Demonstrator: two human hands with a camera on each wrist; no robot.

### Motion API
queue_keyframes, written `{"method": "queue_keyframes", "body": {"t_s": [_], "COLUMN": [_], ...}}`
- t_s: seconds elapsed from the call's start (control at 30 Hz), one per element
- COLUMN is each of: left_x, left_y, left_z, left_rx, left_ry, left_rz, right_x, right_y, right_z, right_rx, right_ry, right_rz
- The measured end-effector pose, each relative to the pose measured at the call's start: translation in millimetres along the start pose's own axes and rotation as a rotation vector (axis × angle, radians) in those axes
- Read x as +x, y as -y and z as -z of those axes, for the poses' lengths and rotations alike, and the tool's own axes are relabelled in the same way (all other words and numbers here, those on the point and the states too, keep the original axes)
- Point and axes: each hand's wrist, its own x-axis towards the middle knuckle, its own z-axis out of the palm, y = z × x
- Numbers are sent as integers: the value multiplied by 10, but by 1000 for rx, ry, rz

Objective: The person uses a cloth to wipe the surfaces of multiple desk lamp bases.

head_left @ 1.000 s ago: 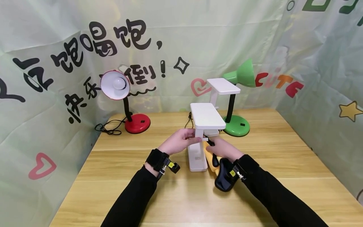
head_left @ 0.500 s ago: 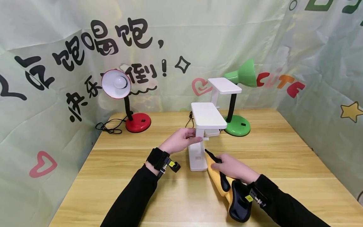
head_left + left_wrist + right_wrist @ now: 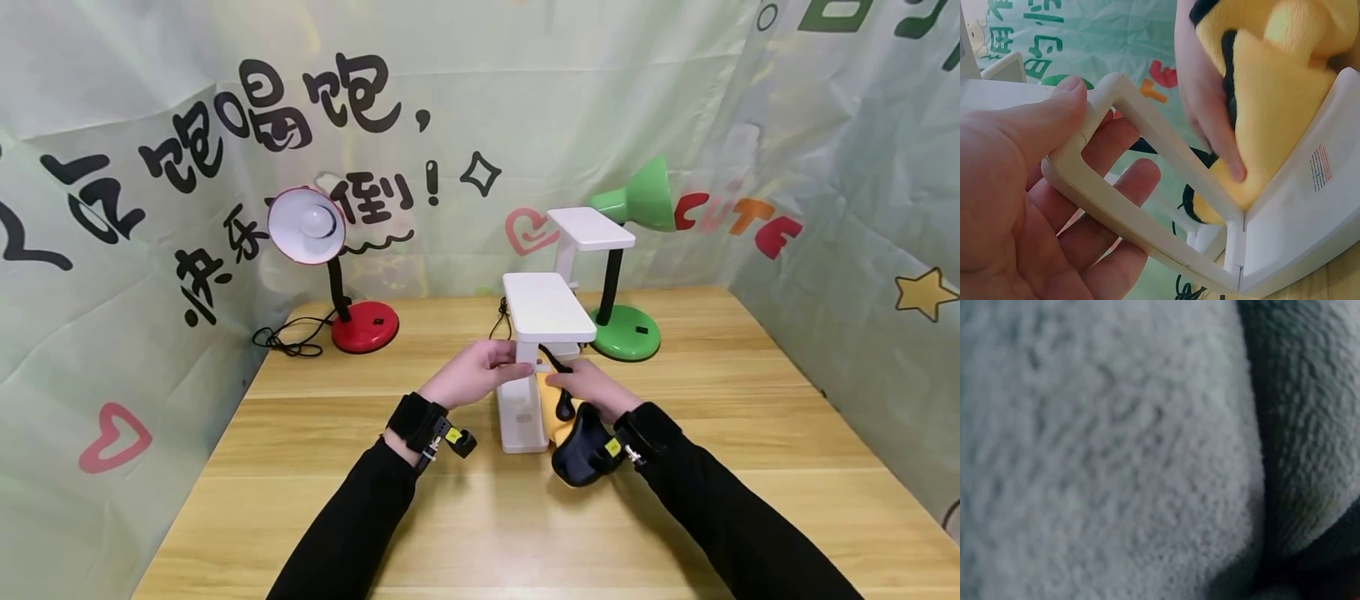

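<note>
A white folding desk lamp (image 3: 547, 304) stands mid-table, with its flat head on top and its long base (image 3: 521, 417) on the wood. My left hand (image 3: 472, 373) grips the frame-like arm of this lamp, fingers curled around the bars (image 3: 1147, 234) in the left wrist view. My right hand (image 3: 600, 390) holds a plush cleaning cloth (image 3: 1279, 112), yellow on one side with black edging. In the left wrist view the cloth lies against the lamp's base and lower arm. Its dark grey side (image 3: 1116, 456) fills the right wrist view, hiding that hand there.
Behind the lamp stands another white lamp (image 3: 588, 227), beside a green lamp (image 3: 626, 335). A red lamp (image 3: 365, 327) with a coiled black cord (image 3: 288, 340) is at the back left. Printed fabric walls (image 3: 450, 100) enclose the wooden table (image 3: 337, 467).
My right hand drew the cloth toward the front right half a second ago, and is now back up beside the lamp. The left hand and the lamp have stayed in place.
</note>
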Motion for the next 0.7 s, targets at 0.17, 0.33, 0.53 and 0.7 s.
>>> {"method": "queue_keyframes", "body": {"t_s": [0.17,0.33,0.53,0.7], "left_x": [4,-7,-6,-7], "left_y": [11,-1,-11,-5], "left_z": [-14,-14,-8,1], "left_rx": [-12,-16,-11,-1], "left_ry": [-5,-2,4,-1], "left_rz": [6,7,-8,-11], "right_x": [264,253,-20,-342], "right_y": [-78,-91,-101,-100], "right_z": [46,69,49,15], "right_rx": [-20,-45,-155,-230], "right_ry": [-26,5,74,154], "right_rz": [40,81,99,102]}}
